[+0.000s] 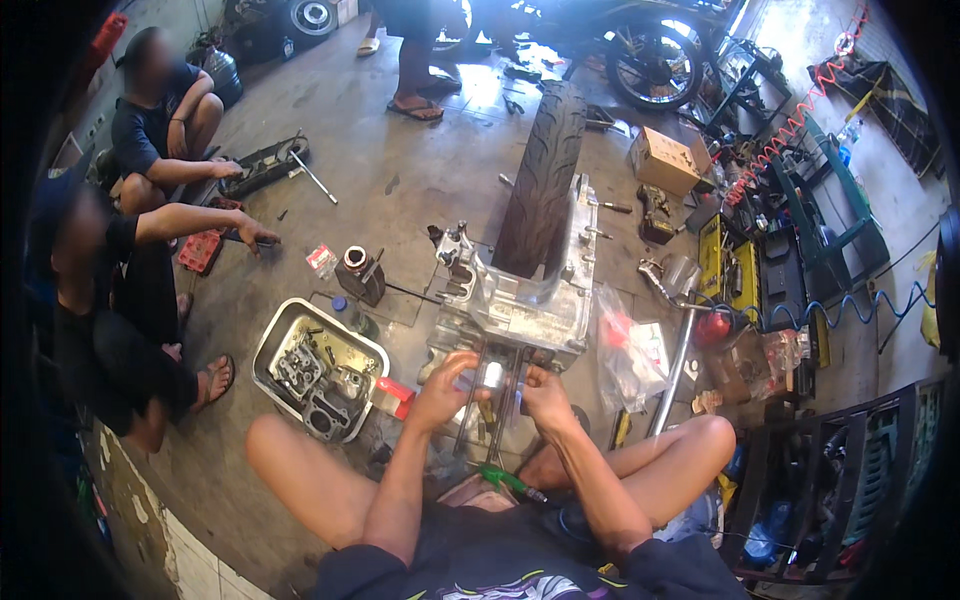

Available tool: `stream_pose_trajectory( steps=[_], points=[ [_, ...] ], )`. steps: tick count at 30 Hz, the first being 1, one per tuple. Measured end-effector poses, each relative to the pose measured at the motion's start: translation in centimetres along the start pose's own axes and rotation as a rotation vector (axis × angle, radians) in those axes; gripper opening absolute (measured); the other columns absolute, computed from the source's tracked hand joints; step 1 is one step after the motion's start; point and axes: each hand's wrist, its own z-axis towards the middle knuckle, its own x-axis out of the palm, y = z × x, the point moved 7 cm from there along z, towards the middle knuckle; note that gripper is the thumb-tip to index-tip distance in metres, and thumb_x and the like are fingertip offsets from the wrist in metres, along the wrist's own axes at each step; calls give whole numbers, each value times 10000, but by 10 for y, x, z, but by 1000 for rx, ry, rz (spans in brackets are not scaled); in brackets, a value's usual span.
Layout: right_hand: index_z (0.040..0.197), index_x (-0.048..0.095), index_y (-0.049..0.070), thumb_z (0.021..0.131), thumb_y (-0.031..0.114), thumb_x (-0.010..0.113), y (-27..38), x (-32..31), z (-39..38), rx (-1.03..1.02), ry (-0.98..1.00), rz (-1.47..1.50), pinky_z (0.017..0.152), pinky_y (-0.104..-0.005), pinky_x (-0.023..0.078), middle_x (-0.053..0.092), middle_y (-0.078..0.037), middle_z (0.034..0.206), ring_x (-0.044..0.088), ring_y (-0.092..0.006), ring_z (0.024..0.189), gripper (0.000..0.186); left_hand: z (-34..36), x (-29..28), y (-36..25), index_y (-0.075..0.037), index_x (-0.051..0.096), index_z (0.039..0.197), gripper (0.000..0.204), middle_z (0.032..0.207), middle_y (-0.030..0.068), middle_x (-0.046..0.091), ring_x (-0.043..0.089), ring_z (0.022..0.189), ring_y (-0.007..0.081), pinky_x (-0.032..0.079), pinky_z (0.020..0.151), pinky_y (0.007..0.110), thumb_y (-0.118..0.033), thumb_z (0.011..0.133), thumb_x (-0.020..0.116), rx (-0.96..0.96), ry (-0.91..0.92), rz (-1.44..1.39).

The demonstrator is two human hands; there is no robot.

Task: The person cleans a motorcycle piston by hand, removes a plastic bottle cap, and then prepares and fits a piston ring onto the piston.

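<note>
A motorcycle engine case (520,312) of bare grey metal lies in front of me, with long thin studs (466,425) pointing toward me. Between the studs sits a shiny piston (492,375). My left hand (446,390) is at its left side, fingers bent and closed against it. On the other side, my right hand (548,402) has its fingertips pinched together close to a stud; what they hold, if anything, is too small to make out. A green air blow gun (508,480) lies below the studs, near my lap.
A white basin (262,360) of engine parts stands left, beside a dark oil bottle (360,278). Behind the case rises a tyre (545,170). Plastic bags (628,350), a metal pipe (682,365) and a yellow toolbox (740,265) lie right. Two people (160,140) crouch at left.
</note>
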Motion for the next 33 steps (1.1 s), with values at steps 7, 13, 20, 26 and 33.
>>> stream_pose_trajectory(
  steps=[7,13,20,26,33],
  points=[
    [989,649,10,863,16,680,3,-2,-2,25,-26,-70,619,-213,438,683,-14,845,576,-57,691,129,-1,0,3,-20,645,1097,508,1244,132,585,536,1215,268,421,1043,367,-203,693,892,29,27,2],
    [971,647,12,880,31,670,-1,-7,5,-32,52,-123,607,-212,420,677,-4,847,561,-46,688,96,3,1,6,-13,635,1085,508,1229,121,581,537,1201,256,417,1040,357,-218,698,891,56,56,-14],
    [1009,636,0,896,57,664,7,-12,-6,-8,53,-103,601,-215,414,641,13,814,536,-51,668,130,2,-3,5,-16,643,1053,491,1213,116,585,541,1191,251,415,1037,351,-250,701,892,41,56,-66],
    [1086,594,-36,908,27,594,-14,-32,-7,-18,19,-62,609,-238,425,599,0,783,524,-91,662,189,0,-4,6,-26,667,1042,493,1228,135,607,551,1200,262,426,1032,368,-266,681,902,40,30,-109],
    [1206,571,-37,906,17,534,-22,-17,-9,-3,65,3,622,-230,402,542,1,757,488,-87,663,307,-9,-10,-13,-110,707,1039,454,1254,75,647,565,1217,265,351,1078,421,-361,695,866,50,21,114]
  ],
)
